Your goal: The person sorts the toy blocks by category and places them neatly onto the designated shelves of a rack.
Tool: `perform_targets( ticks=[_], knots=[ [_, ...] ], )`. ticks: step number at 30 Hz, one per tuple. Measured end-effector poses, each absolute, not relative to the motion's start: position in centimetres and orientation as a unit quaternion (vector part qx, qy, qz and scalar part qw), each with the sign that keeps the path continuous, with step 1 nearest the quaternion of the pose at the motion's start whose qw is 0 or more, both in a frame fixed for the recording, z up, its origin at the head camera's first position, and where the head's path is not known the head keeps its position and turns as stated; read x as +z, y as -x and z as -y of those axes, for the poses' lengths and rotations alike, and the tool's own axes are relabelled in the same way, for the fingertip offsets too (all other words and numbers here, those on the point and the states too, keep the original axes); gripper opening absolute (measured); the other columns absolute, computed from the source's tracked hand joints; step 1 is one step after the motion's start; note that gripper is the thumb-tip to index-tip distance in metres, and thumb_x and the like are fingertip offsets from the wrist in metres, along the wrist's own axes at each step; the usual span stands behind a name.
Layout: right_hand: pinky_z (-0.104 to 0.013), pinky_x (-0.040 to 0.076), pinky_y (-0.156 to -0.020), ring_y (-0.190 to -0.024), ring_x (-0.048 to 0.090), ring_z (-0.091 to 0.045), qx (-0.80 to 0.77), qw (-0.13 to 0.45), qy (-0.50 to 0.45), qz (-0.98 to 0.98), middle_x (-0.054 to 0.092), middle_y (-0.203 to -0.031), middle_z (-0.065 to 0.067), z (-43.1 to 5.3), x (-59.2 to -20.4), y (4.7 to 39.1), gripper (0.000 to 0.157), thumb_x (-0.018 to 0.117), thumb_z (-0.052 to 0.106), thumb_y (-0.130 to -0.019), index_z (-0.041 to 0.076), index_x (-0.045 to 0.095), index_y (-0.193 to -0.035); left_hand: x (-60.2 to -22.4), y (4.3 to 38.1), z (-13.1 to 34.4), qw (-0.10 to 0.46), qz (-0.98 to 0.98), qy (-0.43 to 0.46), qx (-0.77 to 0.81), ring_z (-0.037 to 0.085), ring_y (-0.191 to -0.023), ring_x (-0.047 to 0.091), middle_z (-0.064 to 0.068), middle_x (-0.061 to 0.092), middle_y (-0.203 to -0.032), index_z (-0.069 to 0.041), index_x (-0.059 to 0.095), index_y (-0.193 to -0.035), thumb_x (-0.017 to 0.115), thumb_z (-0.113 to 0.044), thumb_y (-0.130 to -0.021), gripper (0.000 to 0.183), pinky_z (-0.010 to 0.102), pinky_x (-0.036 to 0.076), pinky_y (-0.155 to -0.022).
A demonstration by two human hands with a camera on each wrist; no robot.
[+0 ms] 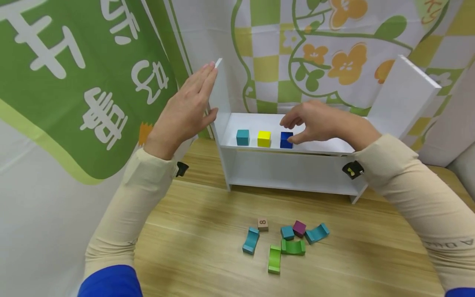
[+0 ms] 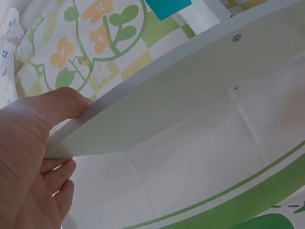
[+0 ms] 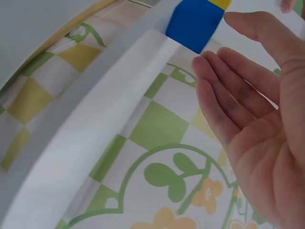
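Note:
A white two-tier shelf (image 1: 293, 171) stands on the wooden table. My left hand (image 1: 189, 103) holds its left side panel (image 2: 157, 86), the thumb on the inner side and the fingers outside, as the left wrist view shows. On the upper board sit a teal cube (image 1: 243, 137), a yellow cube (image 1: 264, 139) and, rightmost, a blue cube (image 1: 286, 140). My right hand (image 1: 319, 121) is at the blue cube, thumb by its right edge and fingers loosely bent behind it, not closed round it. In the right wrist view the blue cube (image 3: 196, 25) lies just beyond the fingertips.
In front of the shelf lie a wooden cube marked 8 (image 1: 262, 224), a teal cube (image 1: 287, 232), a purple cube (image 1: 299, 228) and several curved teal and green blocks (image 1: 274, 260). The shelf's right panel (image 1: 402, 97) rises beside my right forearm. Patterned cloth (image 1: 267, 68) hangs behind.

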State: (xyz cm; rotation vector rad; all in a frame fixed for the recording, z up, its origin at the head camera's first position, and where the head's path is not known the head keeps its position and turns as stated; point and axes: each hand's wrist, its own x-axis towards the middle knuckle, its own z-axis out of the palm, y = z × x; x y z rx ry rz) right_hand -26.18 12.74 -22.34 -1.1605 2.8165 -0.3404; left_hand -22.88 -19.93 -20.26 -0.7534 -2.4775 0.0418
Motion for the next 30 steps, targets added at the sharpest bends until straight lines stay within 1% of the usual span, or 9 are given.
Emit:
perform_targets(
  ticks=[4, 8, 14, 17, 21, 28, 30],
  knots=[
    [-0.041, 0.055, -0.096, -0.107, 0.067, -0.021, -0.101, 0.028, 0.384, -0.917, 0.070, -0.118, -0.003, -12.6, -21.5, 25.1, 0.042, 0.076, 0.025, -0.081, 0.012, 0.067, -0.120, -20.3, 22.8, 19.9, 0.269, 0.921, 0.279, 0.015, 0.022, -0.153, 0.012, 0.008, 0.011, -0.164, -0.005, 0.011, -0.155, 0.064, -0.021, -0.091, 0.085, 0.034, 0.014, -0.127],
    [-0.038, 0.056, -0.094, -0.106, 0.068, -0.018, -0.103, 0.026, 0.396, -0.912, 0.071, -0.117, 0.000, -12.4, -20.9, 23.9, 0.040, 0.076, 0.026, -0.082, 0.015, 0.068, -0.119, -20.2, 22.8, 19.9, 0.271, 0.921, 0.279, 0.014, 0.022, -0.153, 0.013, 0.008, 0.012, -0.164, -0.005, 0.012, -0.155, 0.064, -0.021, -0.091, 0.085, 0.034, 0.014, -0.127],
    [-0.036, 0.058, -0.092, -0.103, 0.069, -0.014, -0.130, 0.035, 0.424, -0.895, 0.072, -0.114, 0.002, -12.0, -21.3, 22.4, 0.039, 0.077, 0.025, -0.081, 0.015, 0.069, -0.117, -20.2, 22.9, 19.9, 0.271, 0.921, 0.281, 0.009, 0.022, -0.153, 0.013, 0.008, 0.012, -0.164, -0.005, 0.012, -0.155, 0.064, -0.021, -0.091, 0.085, 0.035, 0.014, -0.127],
    [-0.034, 0.059, -0.090, -0.100, 0.069, -0.013, -0.137, 0.037, 0.447, -0.883, 0.072, -0.111, 0.001, -11.8, -22.1, 22.0, 0.037, 0.077, 0.024, -0.081, 0.013, 0.069, -0.116, -20.3, 23.0, 19.9, 0.272, 0.920, 0.283, 0.006, 0.022, -0.153, 0.013, 0.008, 0.012, -0.164, -0.004, 0.012, -0.155, 0.064, -0.020, -0.091, 0.084, 0.035, 0.014, -0.127],
    [-0.033, 0.059, -0.089, -0.099, 0.069, -0.012, -0.137, 0.046, 0.466, -0.873, 0.072, -0.111, 0.002, -11.4, -23.8, 21.6, 0.037, 0.078, 0.022, -0.081, 0.013, 0.069, -0.115, -20.3, 23.0, 19.9, 0.274, 0.919, 0.283, 0.007, 0.022, -0.153, 0.013, 0.008, 0.012, -0.164, -0.004, 0.012, -0.155, 0.064, -0.020, -0.091, 0.084, 0.035, 0.014, -0.127],
    [-0.029, 0.058, -0.091, -0.103, 0.066, -0.011, -0.141, 0.097, 0.458, -0.872, 0.069, -0.116, 0.004, -10.6, -27.9, 20.7, 0.040, 0.079, 0.026, -0.081, 0.016, 0.068, -0.118, -20.3, 22.9, 19.9, 0.281, 0.916, 0.285, 0.008, 0.022, -0.153, 0.014, 0.008, 0.014, -0.164, -0.004, 0.014, -0.155, 0.065, -0.019, -0.090, 0.084, 0.034, 0.015, -0.127],
    [-0.028, 0.058, -0.090, -0.103, 0.066, -0.011, -0.150, 0.102, 0.458, -0.870, 0.069, -0.116, 0.003, -10.4, -29.3, 20.5, 0.040, 0.078, 0.025, -0.081, 0.015, 0.068, -0.118, -20.3, 22.9, 19.9, 0.282, 0.915, 0.287, 0.006, 0.022, -0.153, 0.014, 0.008, 0.014, -0.164, -0.003, 0.015, -0.155, 0.065, -0.019, -0.090, 0.084, 0.034, 0.015, -0.127]
  ],
)
